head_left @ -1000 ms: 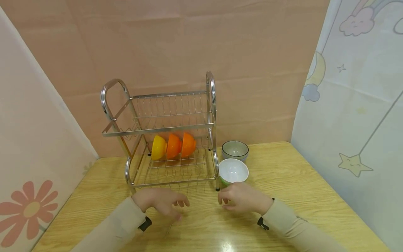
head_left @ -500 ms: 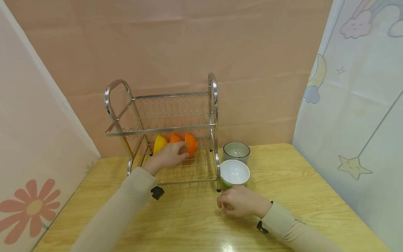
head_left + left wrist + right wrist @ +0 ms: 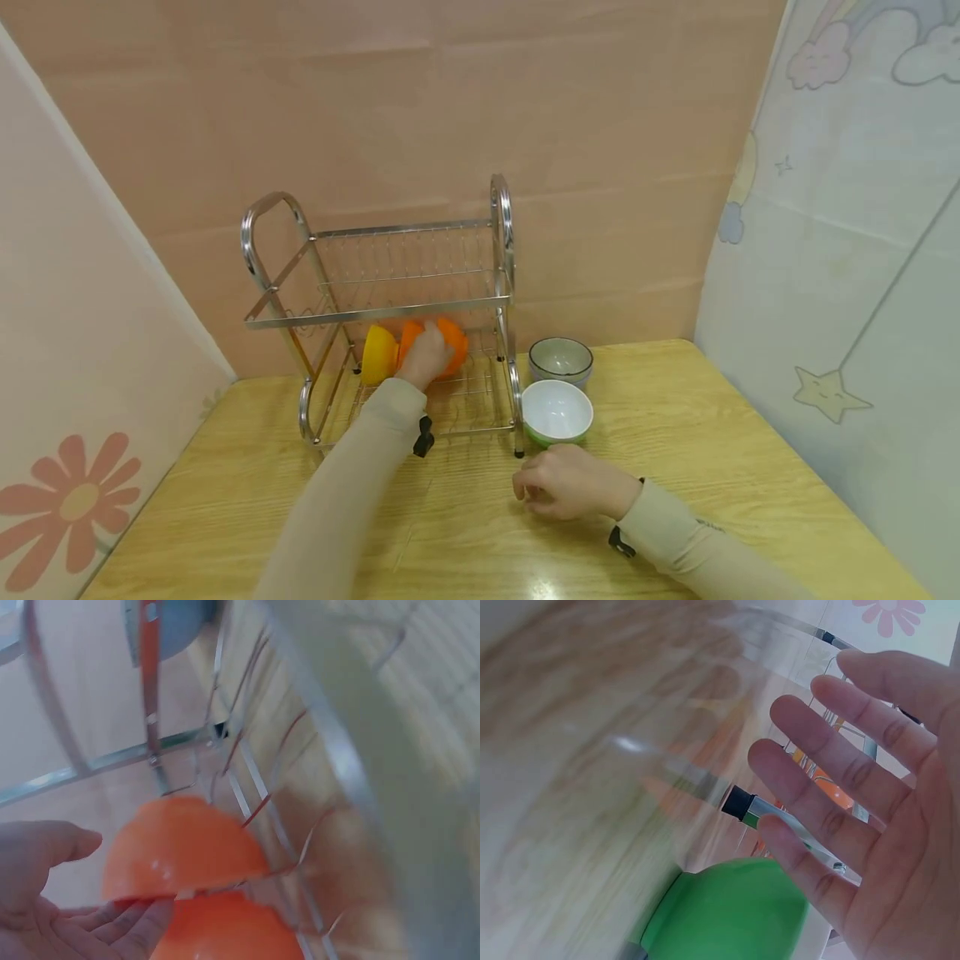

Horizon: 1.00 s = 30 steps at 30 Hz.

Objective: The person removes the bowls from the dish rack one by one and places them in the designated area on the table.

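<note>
In the head view my left hand [image 3: 427, 356] is in the lower tier of the steel dish rack [image 3: 378, 317], at the rightmost orange bowl [image 3: 453, 343]. The left wrist view shows its fingers slipped under the rim of that orange bowl [image 3: 180, 844], while the thumb stands slightly off its outer side. Another orange bowl [image 3: 229, 930] lies right beside it, and a yellow bowl [image 3: 378, 354] stands at the left of the row. My right hand [image 3: 573, 483] hovers idle over the table, near a green bowl with a white inside [image 3: 557, 411]; nothing is in its loosely bent fingers.
Behind the green bowl, a stack of grey-green bowls [image 3: 561, 358] stands right of the rack. The rack's upper tier [image 3: 405, 250] overhangs the bowl row. Wooden table [image 3: 720, 450] stretches out in front and to the right, with cloth walls behind and at both sides.
My left hand has moved from above the table in front of the rack up into its lower tier, reaching the rightmost orange bowl. My right hand has hardly moved.
</note>
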Motion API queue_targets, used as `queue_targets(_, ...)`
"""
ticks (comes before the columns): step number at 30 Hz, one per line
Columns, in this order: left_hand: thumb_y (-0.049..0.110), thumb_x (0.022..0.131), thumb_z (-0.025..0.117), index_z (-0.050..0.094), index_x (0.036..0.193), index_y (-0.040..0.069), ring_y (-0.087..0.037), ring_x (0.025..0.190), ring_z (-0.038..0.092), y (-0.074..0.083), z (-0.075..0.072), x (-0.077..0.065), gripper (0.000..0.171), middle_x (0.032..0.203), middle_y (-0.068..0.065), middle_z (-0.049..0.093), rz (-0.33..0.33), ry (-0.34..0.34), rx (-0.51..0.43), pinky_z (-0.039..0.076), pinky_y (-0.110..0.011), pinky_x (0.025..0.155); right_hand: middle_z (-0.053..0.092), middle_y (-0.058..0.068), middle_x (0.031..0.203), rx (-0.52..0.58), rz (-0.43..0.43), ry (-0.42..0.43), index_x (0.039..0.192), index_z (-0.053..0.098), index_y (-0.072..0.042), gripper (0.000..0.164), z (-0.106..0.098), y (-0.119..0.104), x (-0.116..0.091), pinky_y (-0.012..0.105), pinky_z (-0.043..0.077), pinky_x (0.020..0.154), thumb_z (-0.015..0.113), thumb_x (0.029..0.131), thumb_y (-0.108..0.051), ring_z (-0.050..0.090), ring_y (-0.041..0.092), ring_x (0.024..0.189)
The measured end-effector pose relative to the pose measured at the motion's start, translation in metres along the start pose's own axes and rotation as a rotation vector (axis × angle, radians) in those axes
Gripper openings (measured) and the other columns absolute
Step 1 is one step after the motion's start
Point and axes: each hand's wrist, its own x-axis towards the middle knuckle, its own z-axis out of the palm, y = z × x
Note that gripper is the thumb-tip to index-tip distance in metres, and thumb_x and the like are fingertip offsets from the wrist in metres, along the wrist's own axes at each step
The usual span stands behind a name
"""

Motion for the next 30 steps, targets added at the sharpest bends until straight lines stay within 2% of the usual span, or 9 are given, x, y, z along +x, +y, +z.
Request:
queue_targets(1, 0.009, 0.098, 0.051, 0.035, 0.132, -0.021, -0.031, 0.067, 0.068, 0.001, 0.004, 0.002, 0.048, 0.094, -0.029, 0.063, -0.016, -0.007, -0.019, 0.054, -0.028, 0.054, 0.060, -0.017, 0.075, -0.003, 0.000, 0.000, 0.087, 0.064, -0.025, 0.012, 0.000, 0.000, 0.001, 0.007, 0.036, 0.057, 0.074, 0.080, -0.023, 0.049, -0.009, 0.066)
queue_targets(3, 0.010, 0.098, 0.051, 0.021, 0.140, -0.019, -0.031, 0.064, 0.066, 0.002, 0.011, 0.006, 0.060, 0.082, -0.024, 0.065, -0.143, 0.022, -0.257, 0.049, -0.028, 0.050, 0.060, -0.016, 0.074, -0.009, 0.002, -0.004, 0.087, 0.064, -0.025, 0.012, -0.001, 0.000, 0.002, 0.007, 0.036, 0.057, 0.074, 0.081, -0.023, 0.049, -0.009, 0.065)
queue_targets(9, 0.008, 0.097, 0.047, 0.014, 0.148, -0.009, -0.023, 0.057, 0.055, -0.004, 0.023, 0.014, 0.063, 0.076, -0.016, 0.058, -0.238, 0.043, -0.456, 0.045, -0.027, 0.051, 0.063, -0.015, 0.075, -0.010, 0.020, -0.026, 0.089, 0.065, -0.025, 0.010, -0.002, 0.000, 0.002, 0.009, 0.037, 0.058, 0.073, 0.082, -0.026, 0.050, -0.008, 0.066)
queue_targets(13, 0.006, 0.096, 0.044, 0.033, 0.144, -0.008, -0.029, 0.084, 0.059, -0.007, 0.027, 0.014, 0.051, 0.106, -0.023, 0.061, -0.252, 0.069, -0.621, 0.052, -0.035, 0.073, 0.062, -0.016, 0.074, -0.022, 0.022, -0.016, 0.088, 0.065, -0.026, 0.011, -0.001, 0.001, 0.001, 0.009, 0.037, 0.057, 0.073, 0.082, -0.026, 0.050, -0.008, 0.065)
queue_targets(16, 0.004, 0.097, 0.046, 0.043, 0.138, -0.008, -0.035, 0.109, 0.055, -0.009, 0.027, 0.012, 0.043, 0.129, -0.024, 0.055, -0.246, 0.077, -0.788, 0.048, -0.044, 0.094, 0.062, -0.016, 0.074, -0.025, 0.007, -0.003, 0.087, 0.065, -0.025, 0.011, -0.001, 0.001, 0.000, 0.009, 0.036, 0.057, 0.074, 0.081, -0.025, 0.050, -0.007, 0.064)
queue_targets(19, 0.005, 0.098, 0.051, 0.039, 0.142, -0.007, -0.038, 0.127, 0.047, -0.014, 0.026, 0.009, 0.048, 0.142, -0.025, 0.046, -0.266, 0.060, -0.926, 0.041, -0.049, 0.105, 0.062, -0.015, 0.074, -0.019, -0.010, 0.003, 0.087, 0.064, -0.024, 0.012, 0.000, 0.000, -0.001, 0.008, 0.036, 0.056, 0.074, 0.081, -0.024, 0.050, -0.008, 0.064)
queue_targets(23, 0.011, 0.100, 0.051, 0.031, 0.148, 0.000, -0.035, 0.136, 0.039, -0.019, 0.024, 0.007, 0.053, 0.150, -0.021, 0.037, -0.287, 0.020, -1.107, 0.036, -0.048, 0.110, 0.060, -0.016, 0.074, -0.010, -0.001, -0.003, 0.087, 0.065, -0.025, 0.012, 0.001, 0.000, -0.001, 0.008, 0.036, 0.057, 0.075, 0.081, -0.024, 0.048, -0.008, 0.064)
queue_targets(28, 0.011, 0.102, 0.050, 0.037, 0.144, 0.003, -0.028, 0.134, 0.044, -0.018, 0.017, -0.001, 0.045, 0.147, -0.013, 0.043, -0.278, 0.000, -1.392, 0.037, -0.044, 0.111, 0.061, -0.017, 0.074, -0.028, 0.004, -0.001, 0.087, 0.065, -0.025, 0.011, 0.000, 0.000, 0.002, 0.010, 0.037, 0.057, 0.074, 0.081, -0.028, 0.050, -0.008, 0.066)
queue_targets(30, 0.011, 0.102, 0.050, 0.036, 0.144, 0.003, -0.026, 0.134, 0.044, -0.017, 0.014, -0.006, 0.045, 0.147, -0.012, 0.043, -0.259, -0.016, -1.454, 0.037, -0.043, 0.111, 0.062, -0.017, 0.074, -0.038, 0.005, 0.009, 0.087, 0.066, -0.025, 0.011, -0.002, 0.001, 0.003, 0.011, 0.038, 0.057, 0.074, 0.081, -0.027, 0.052, -0.007, 0.066)
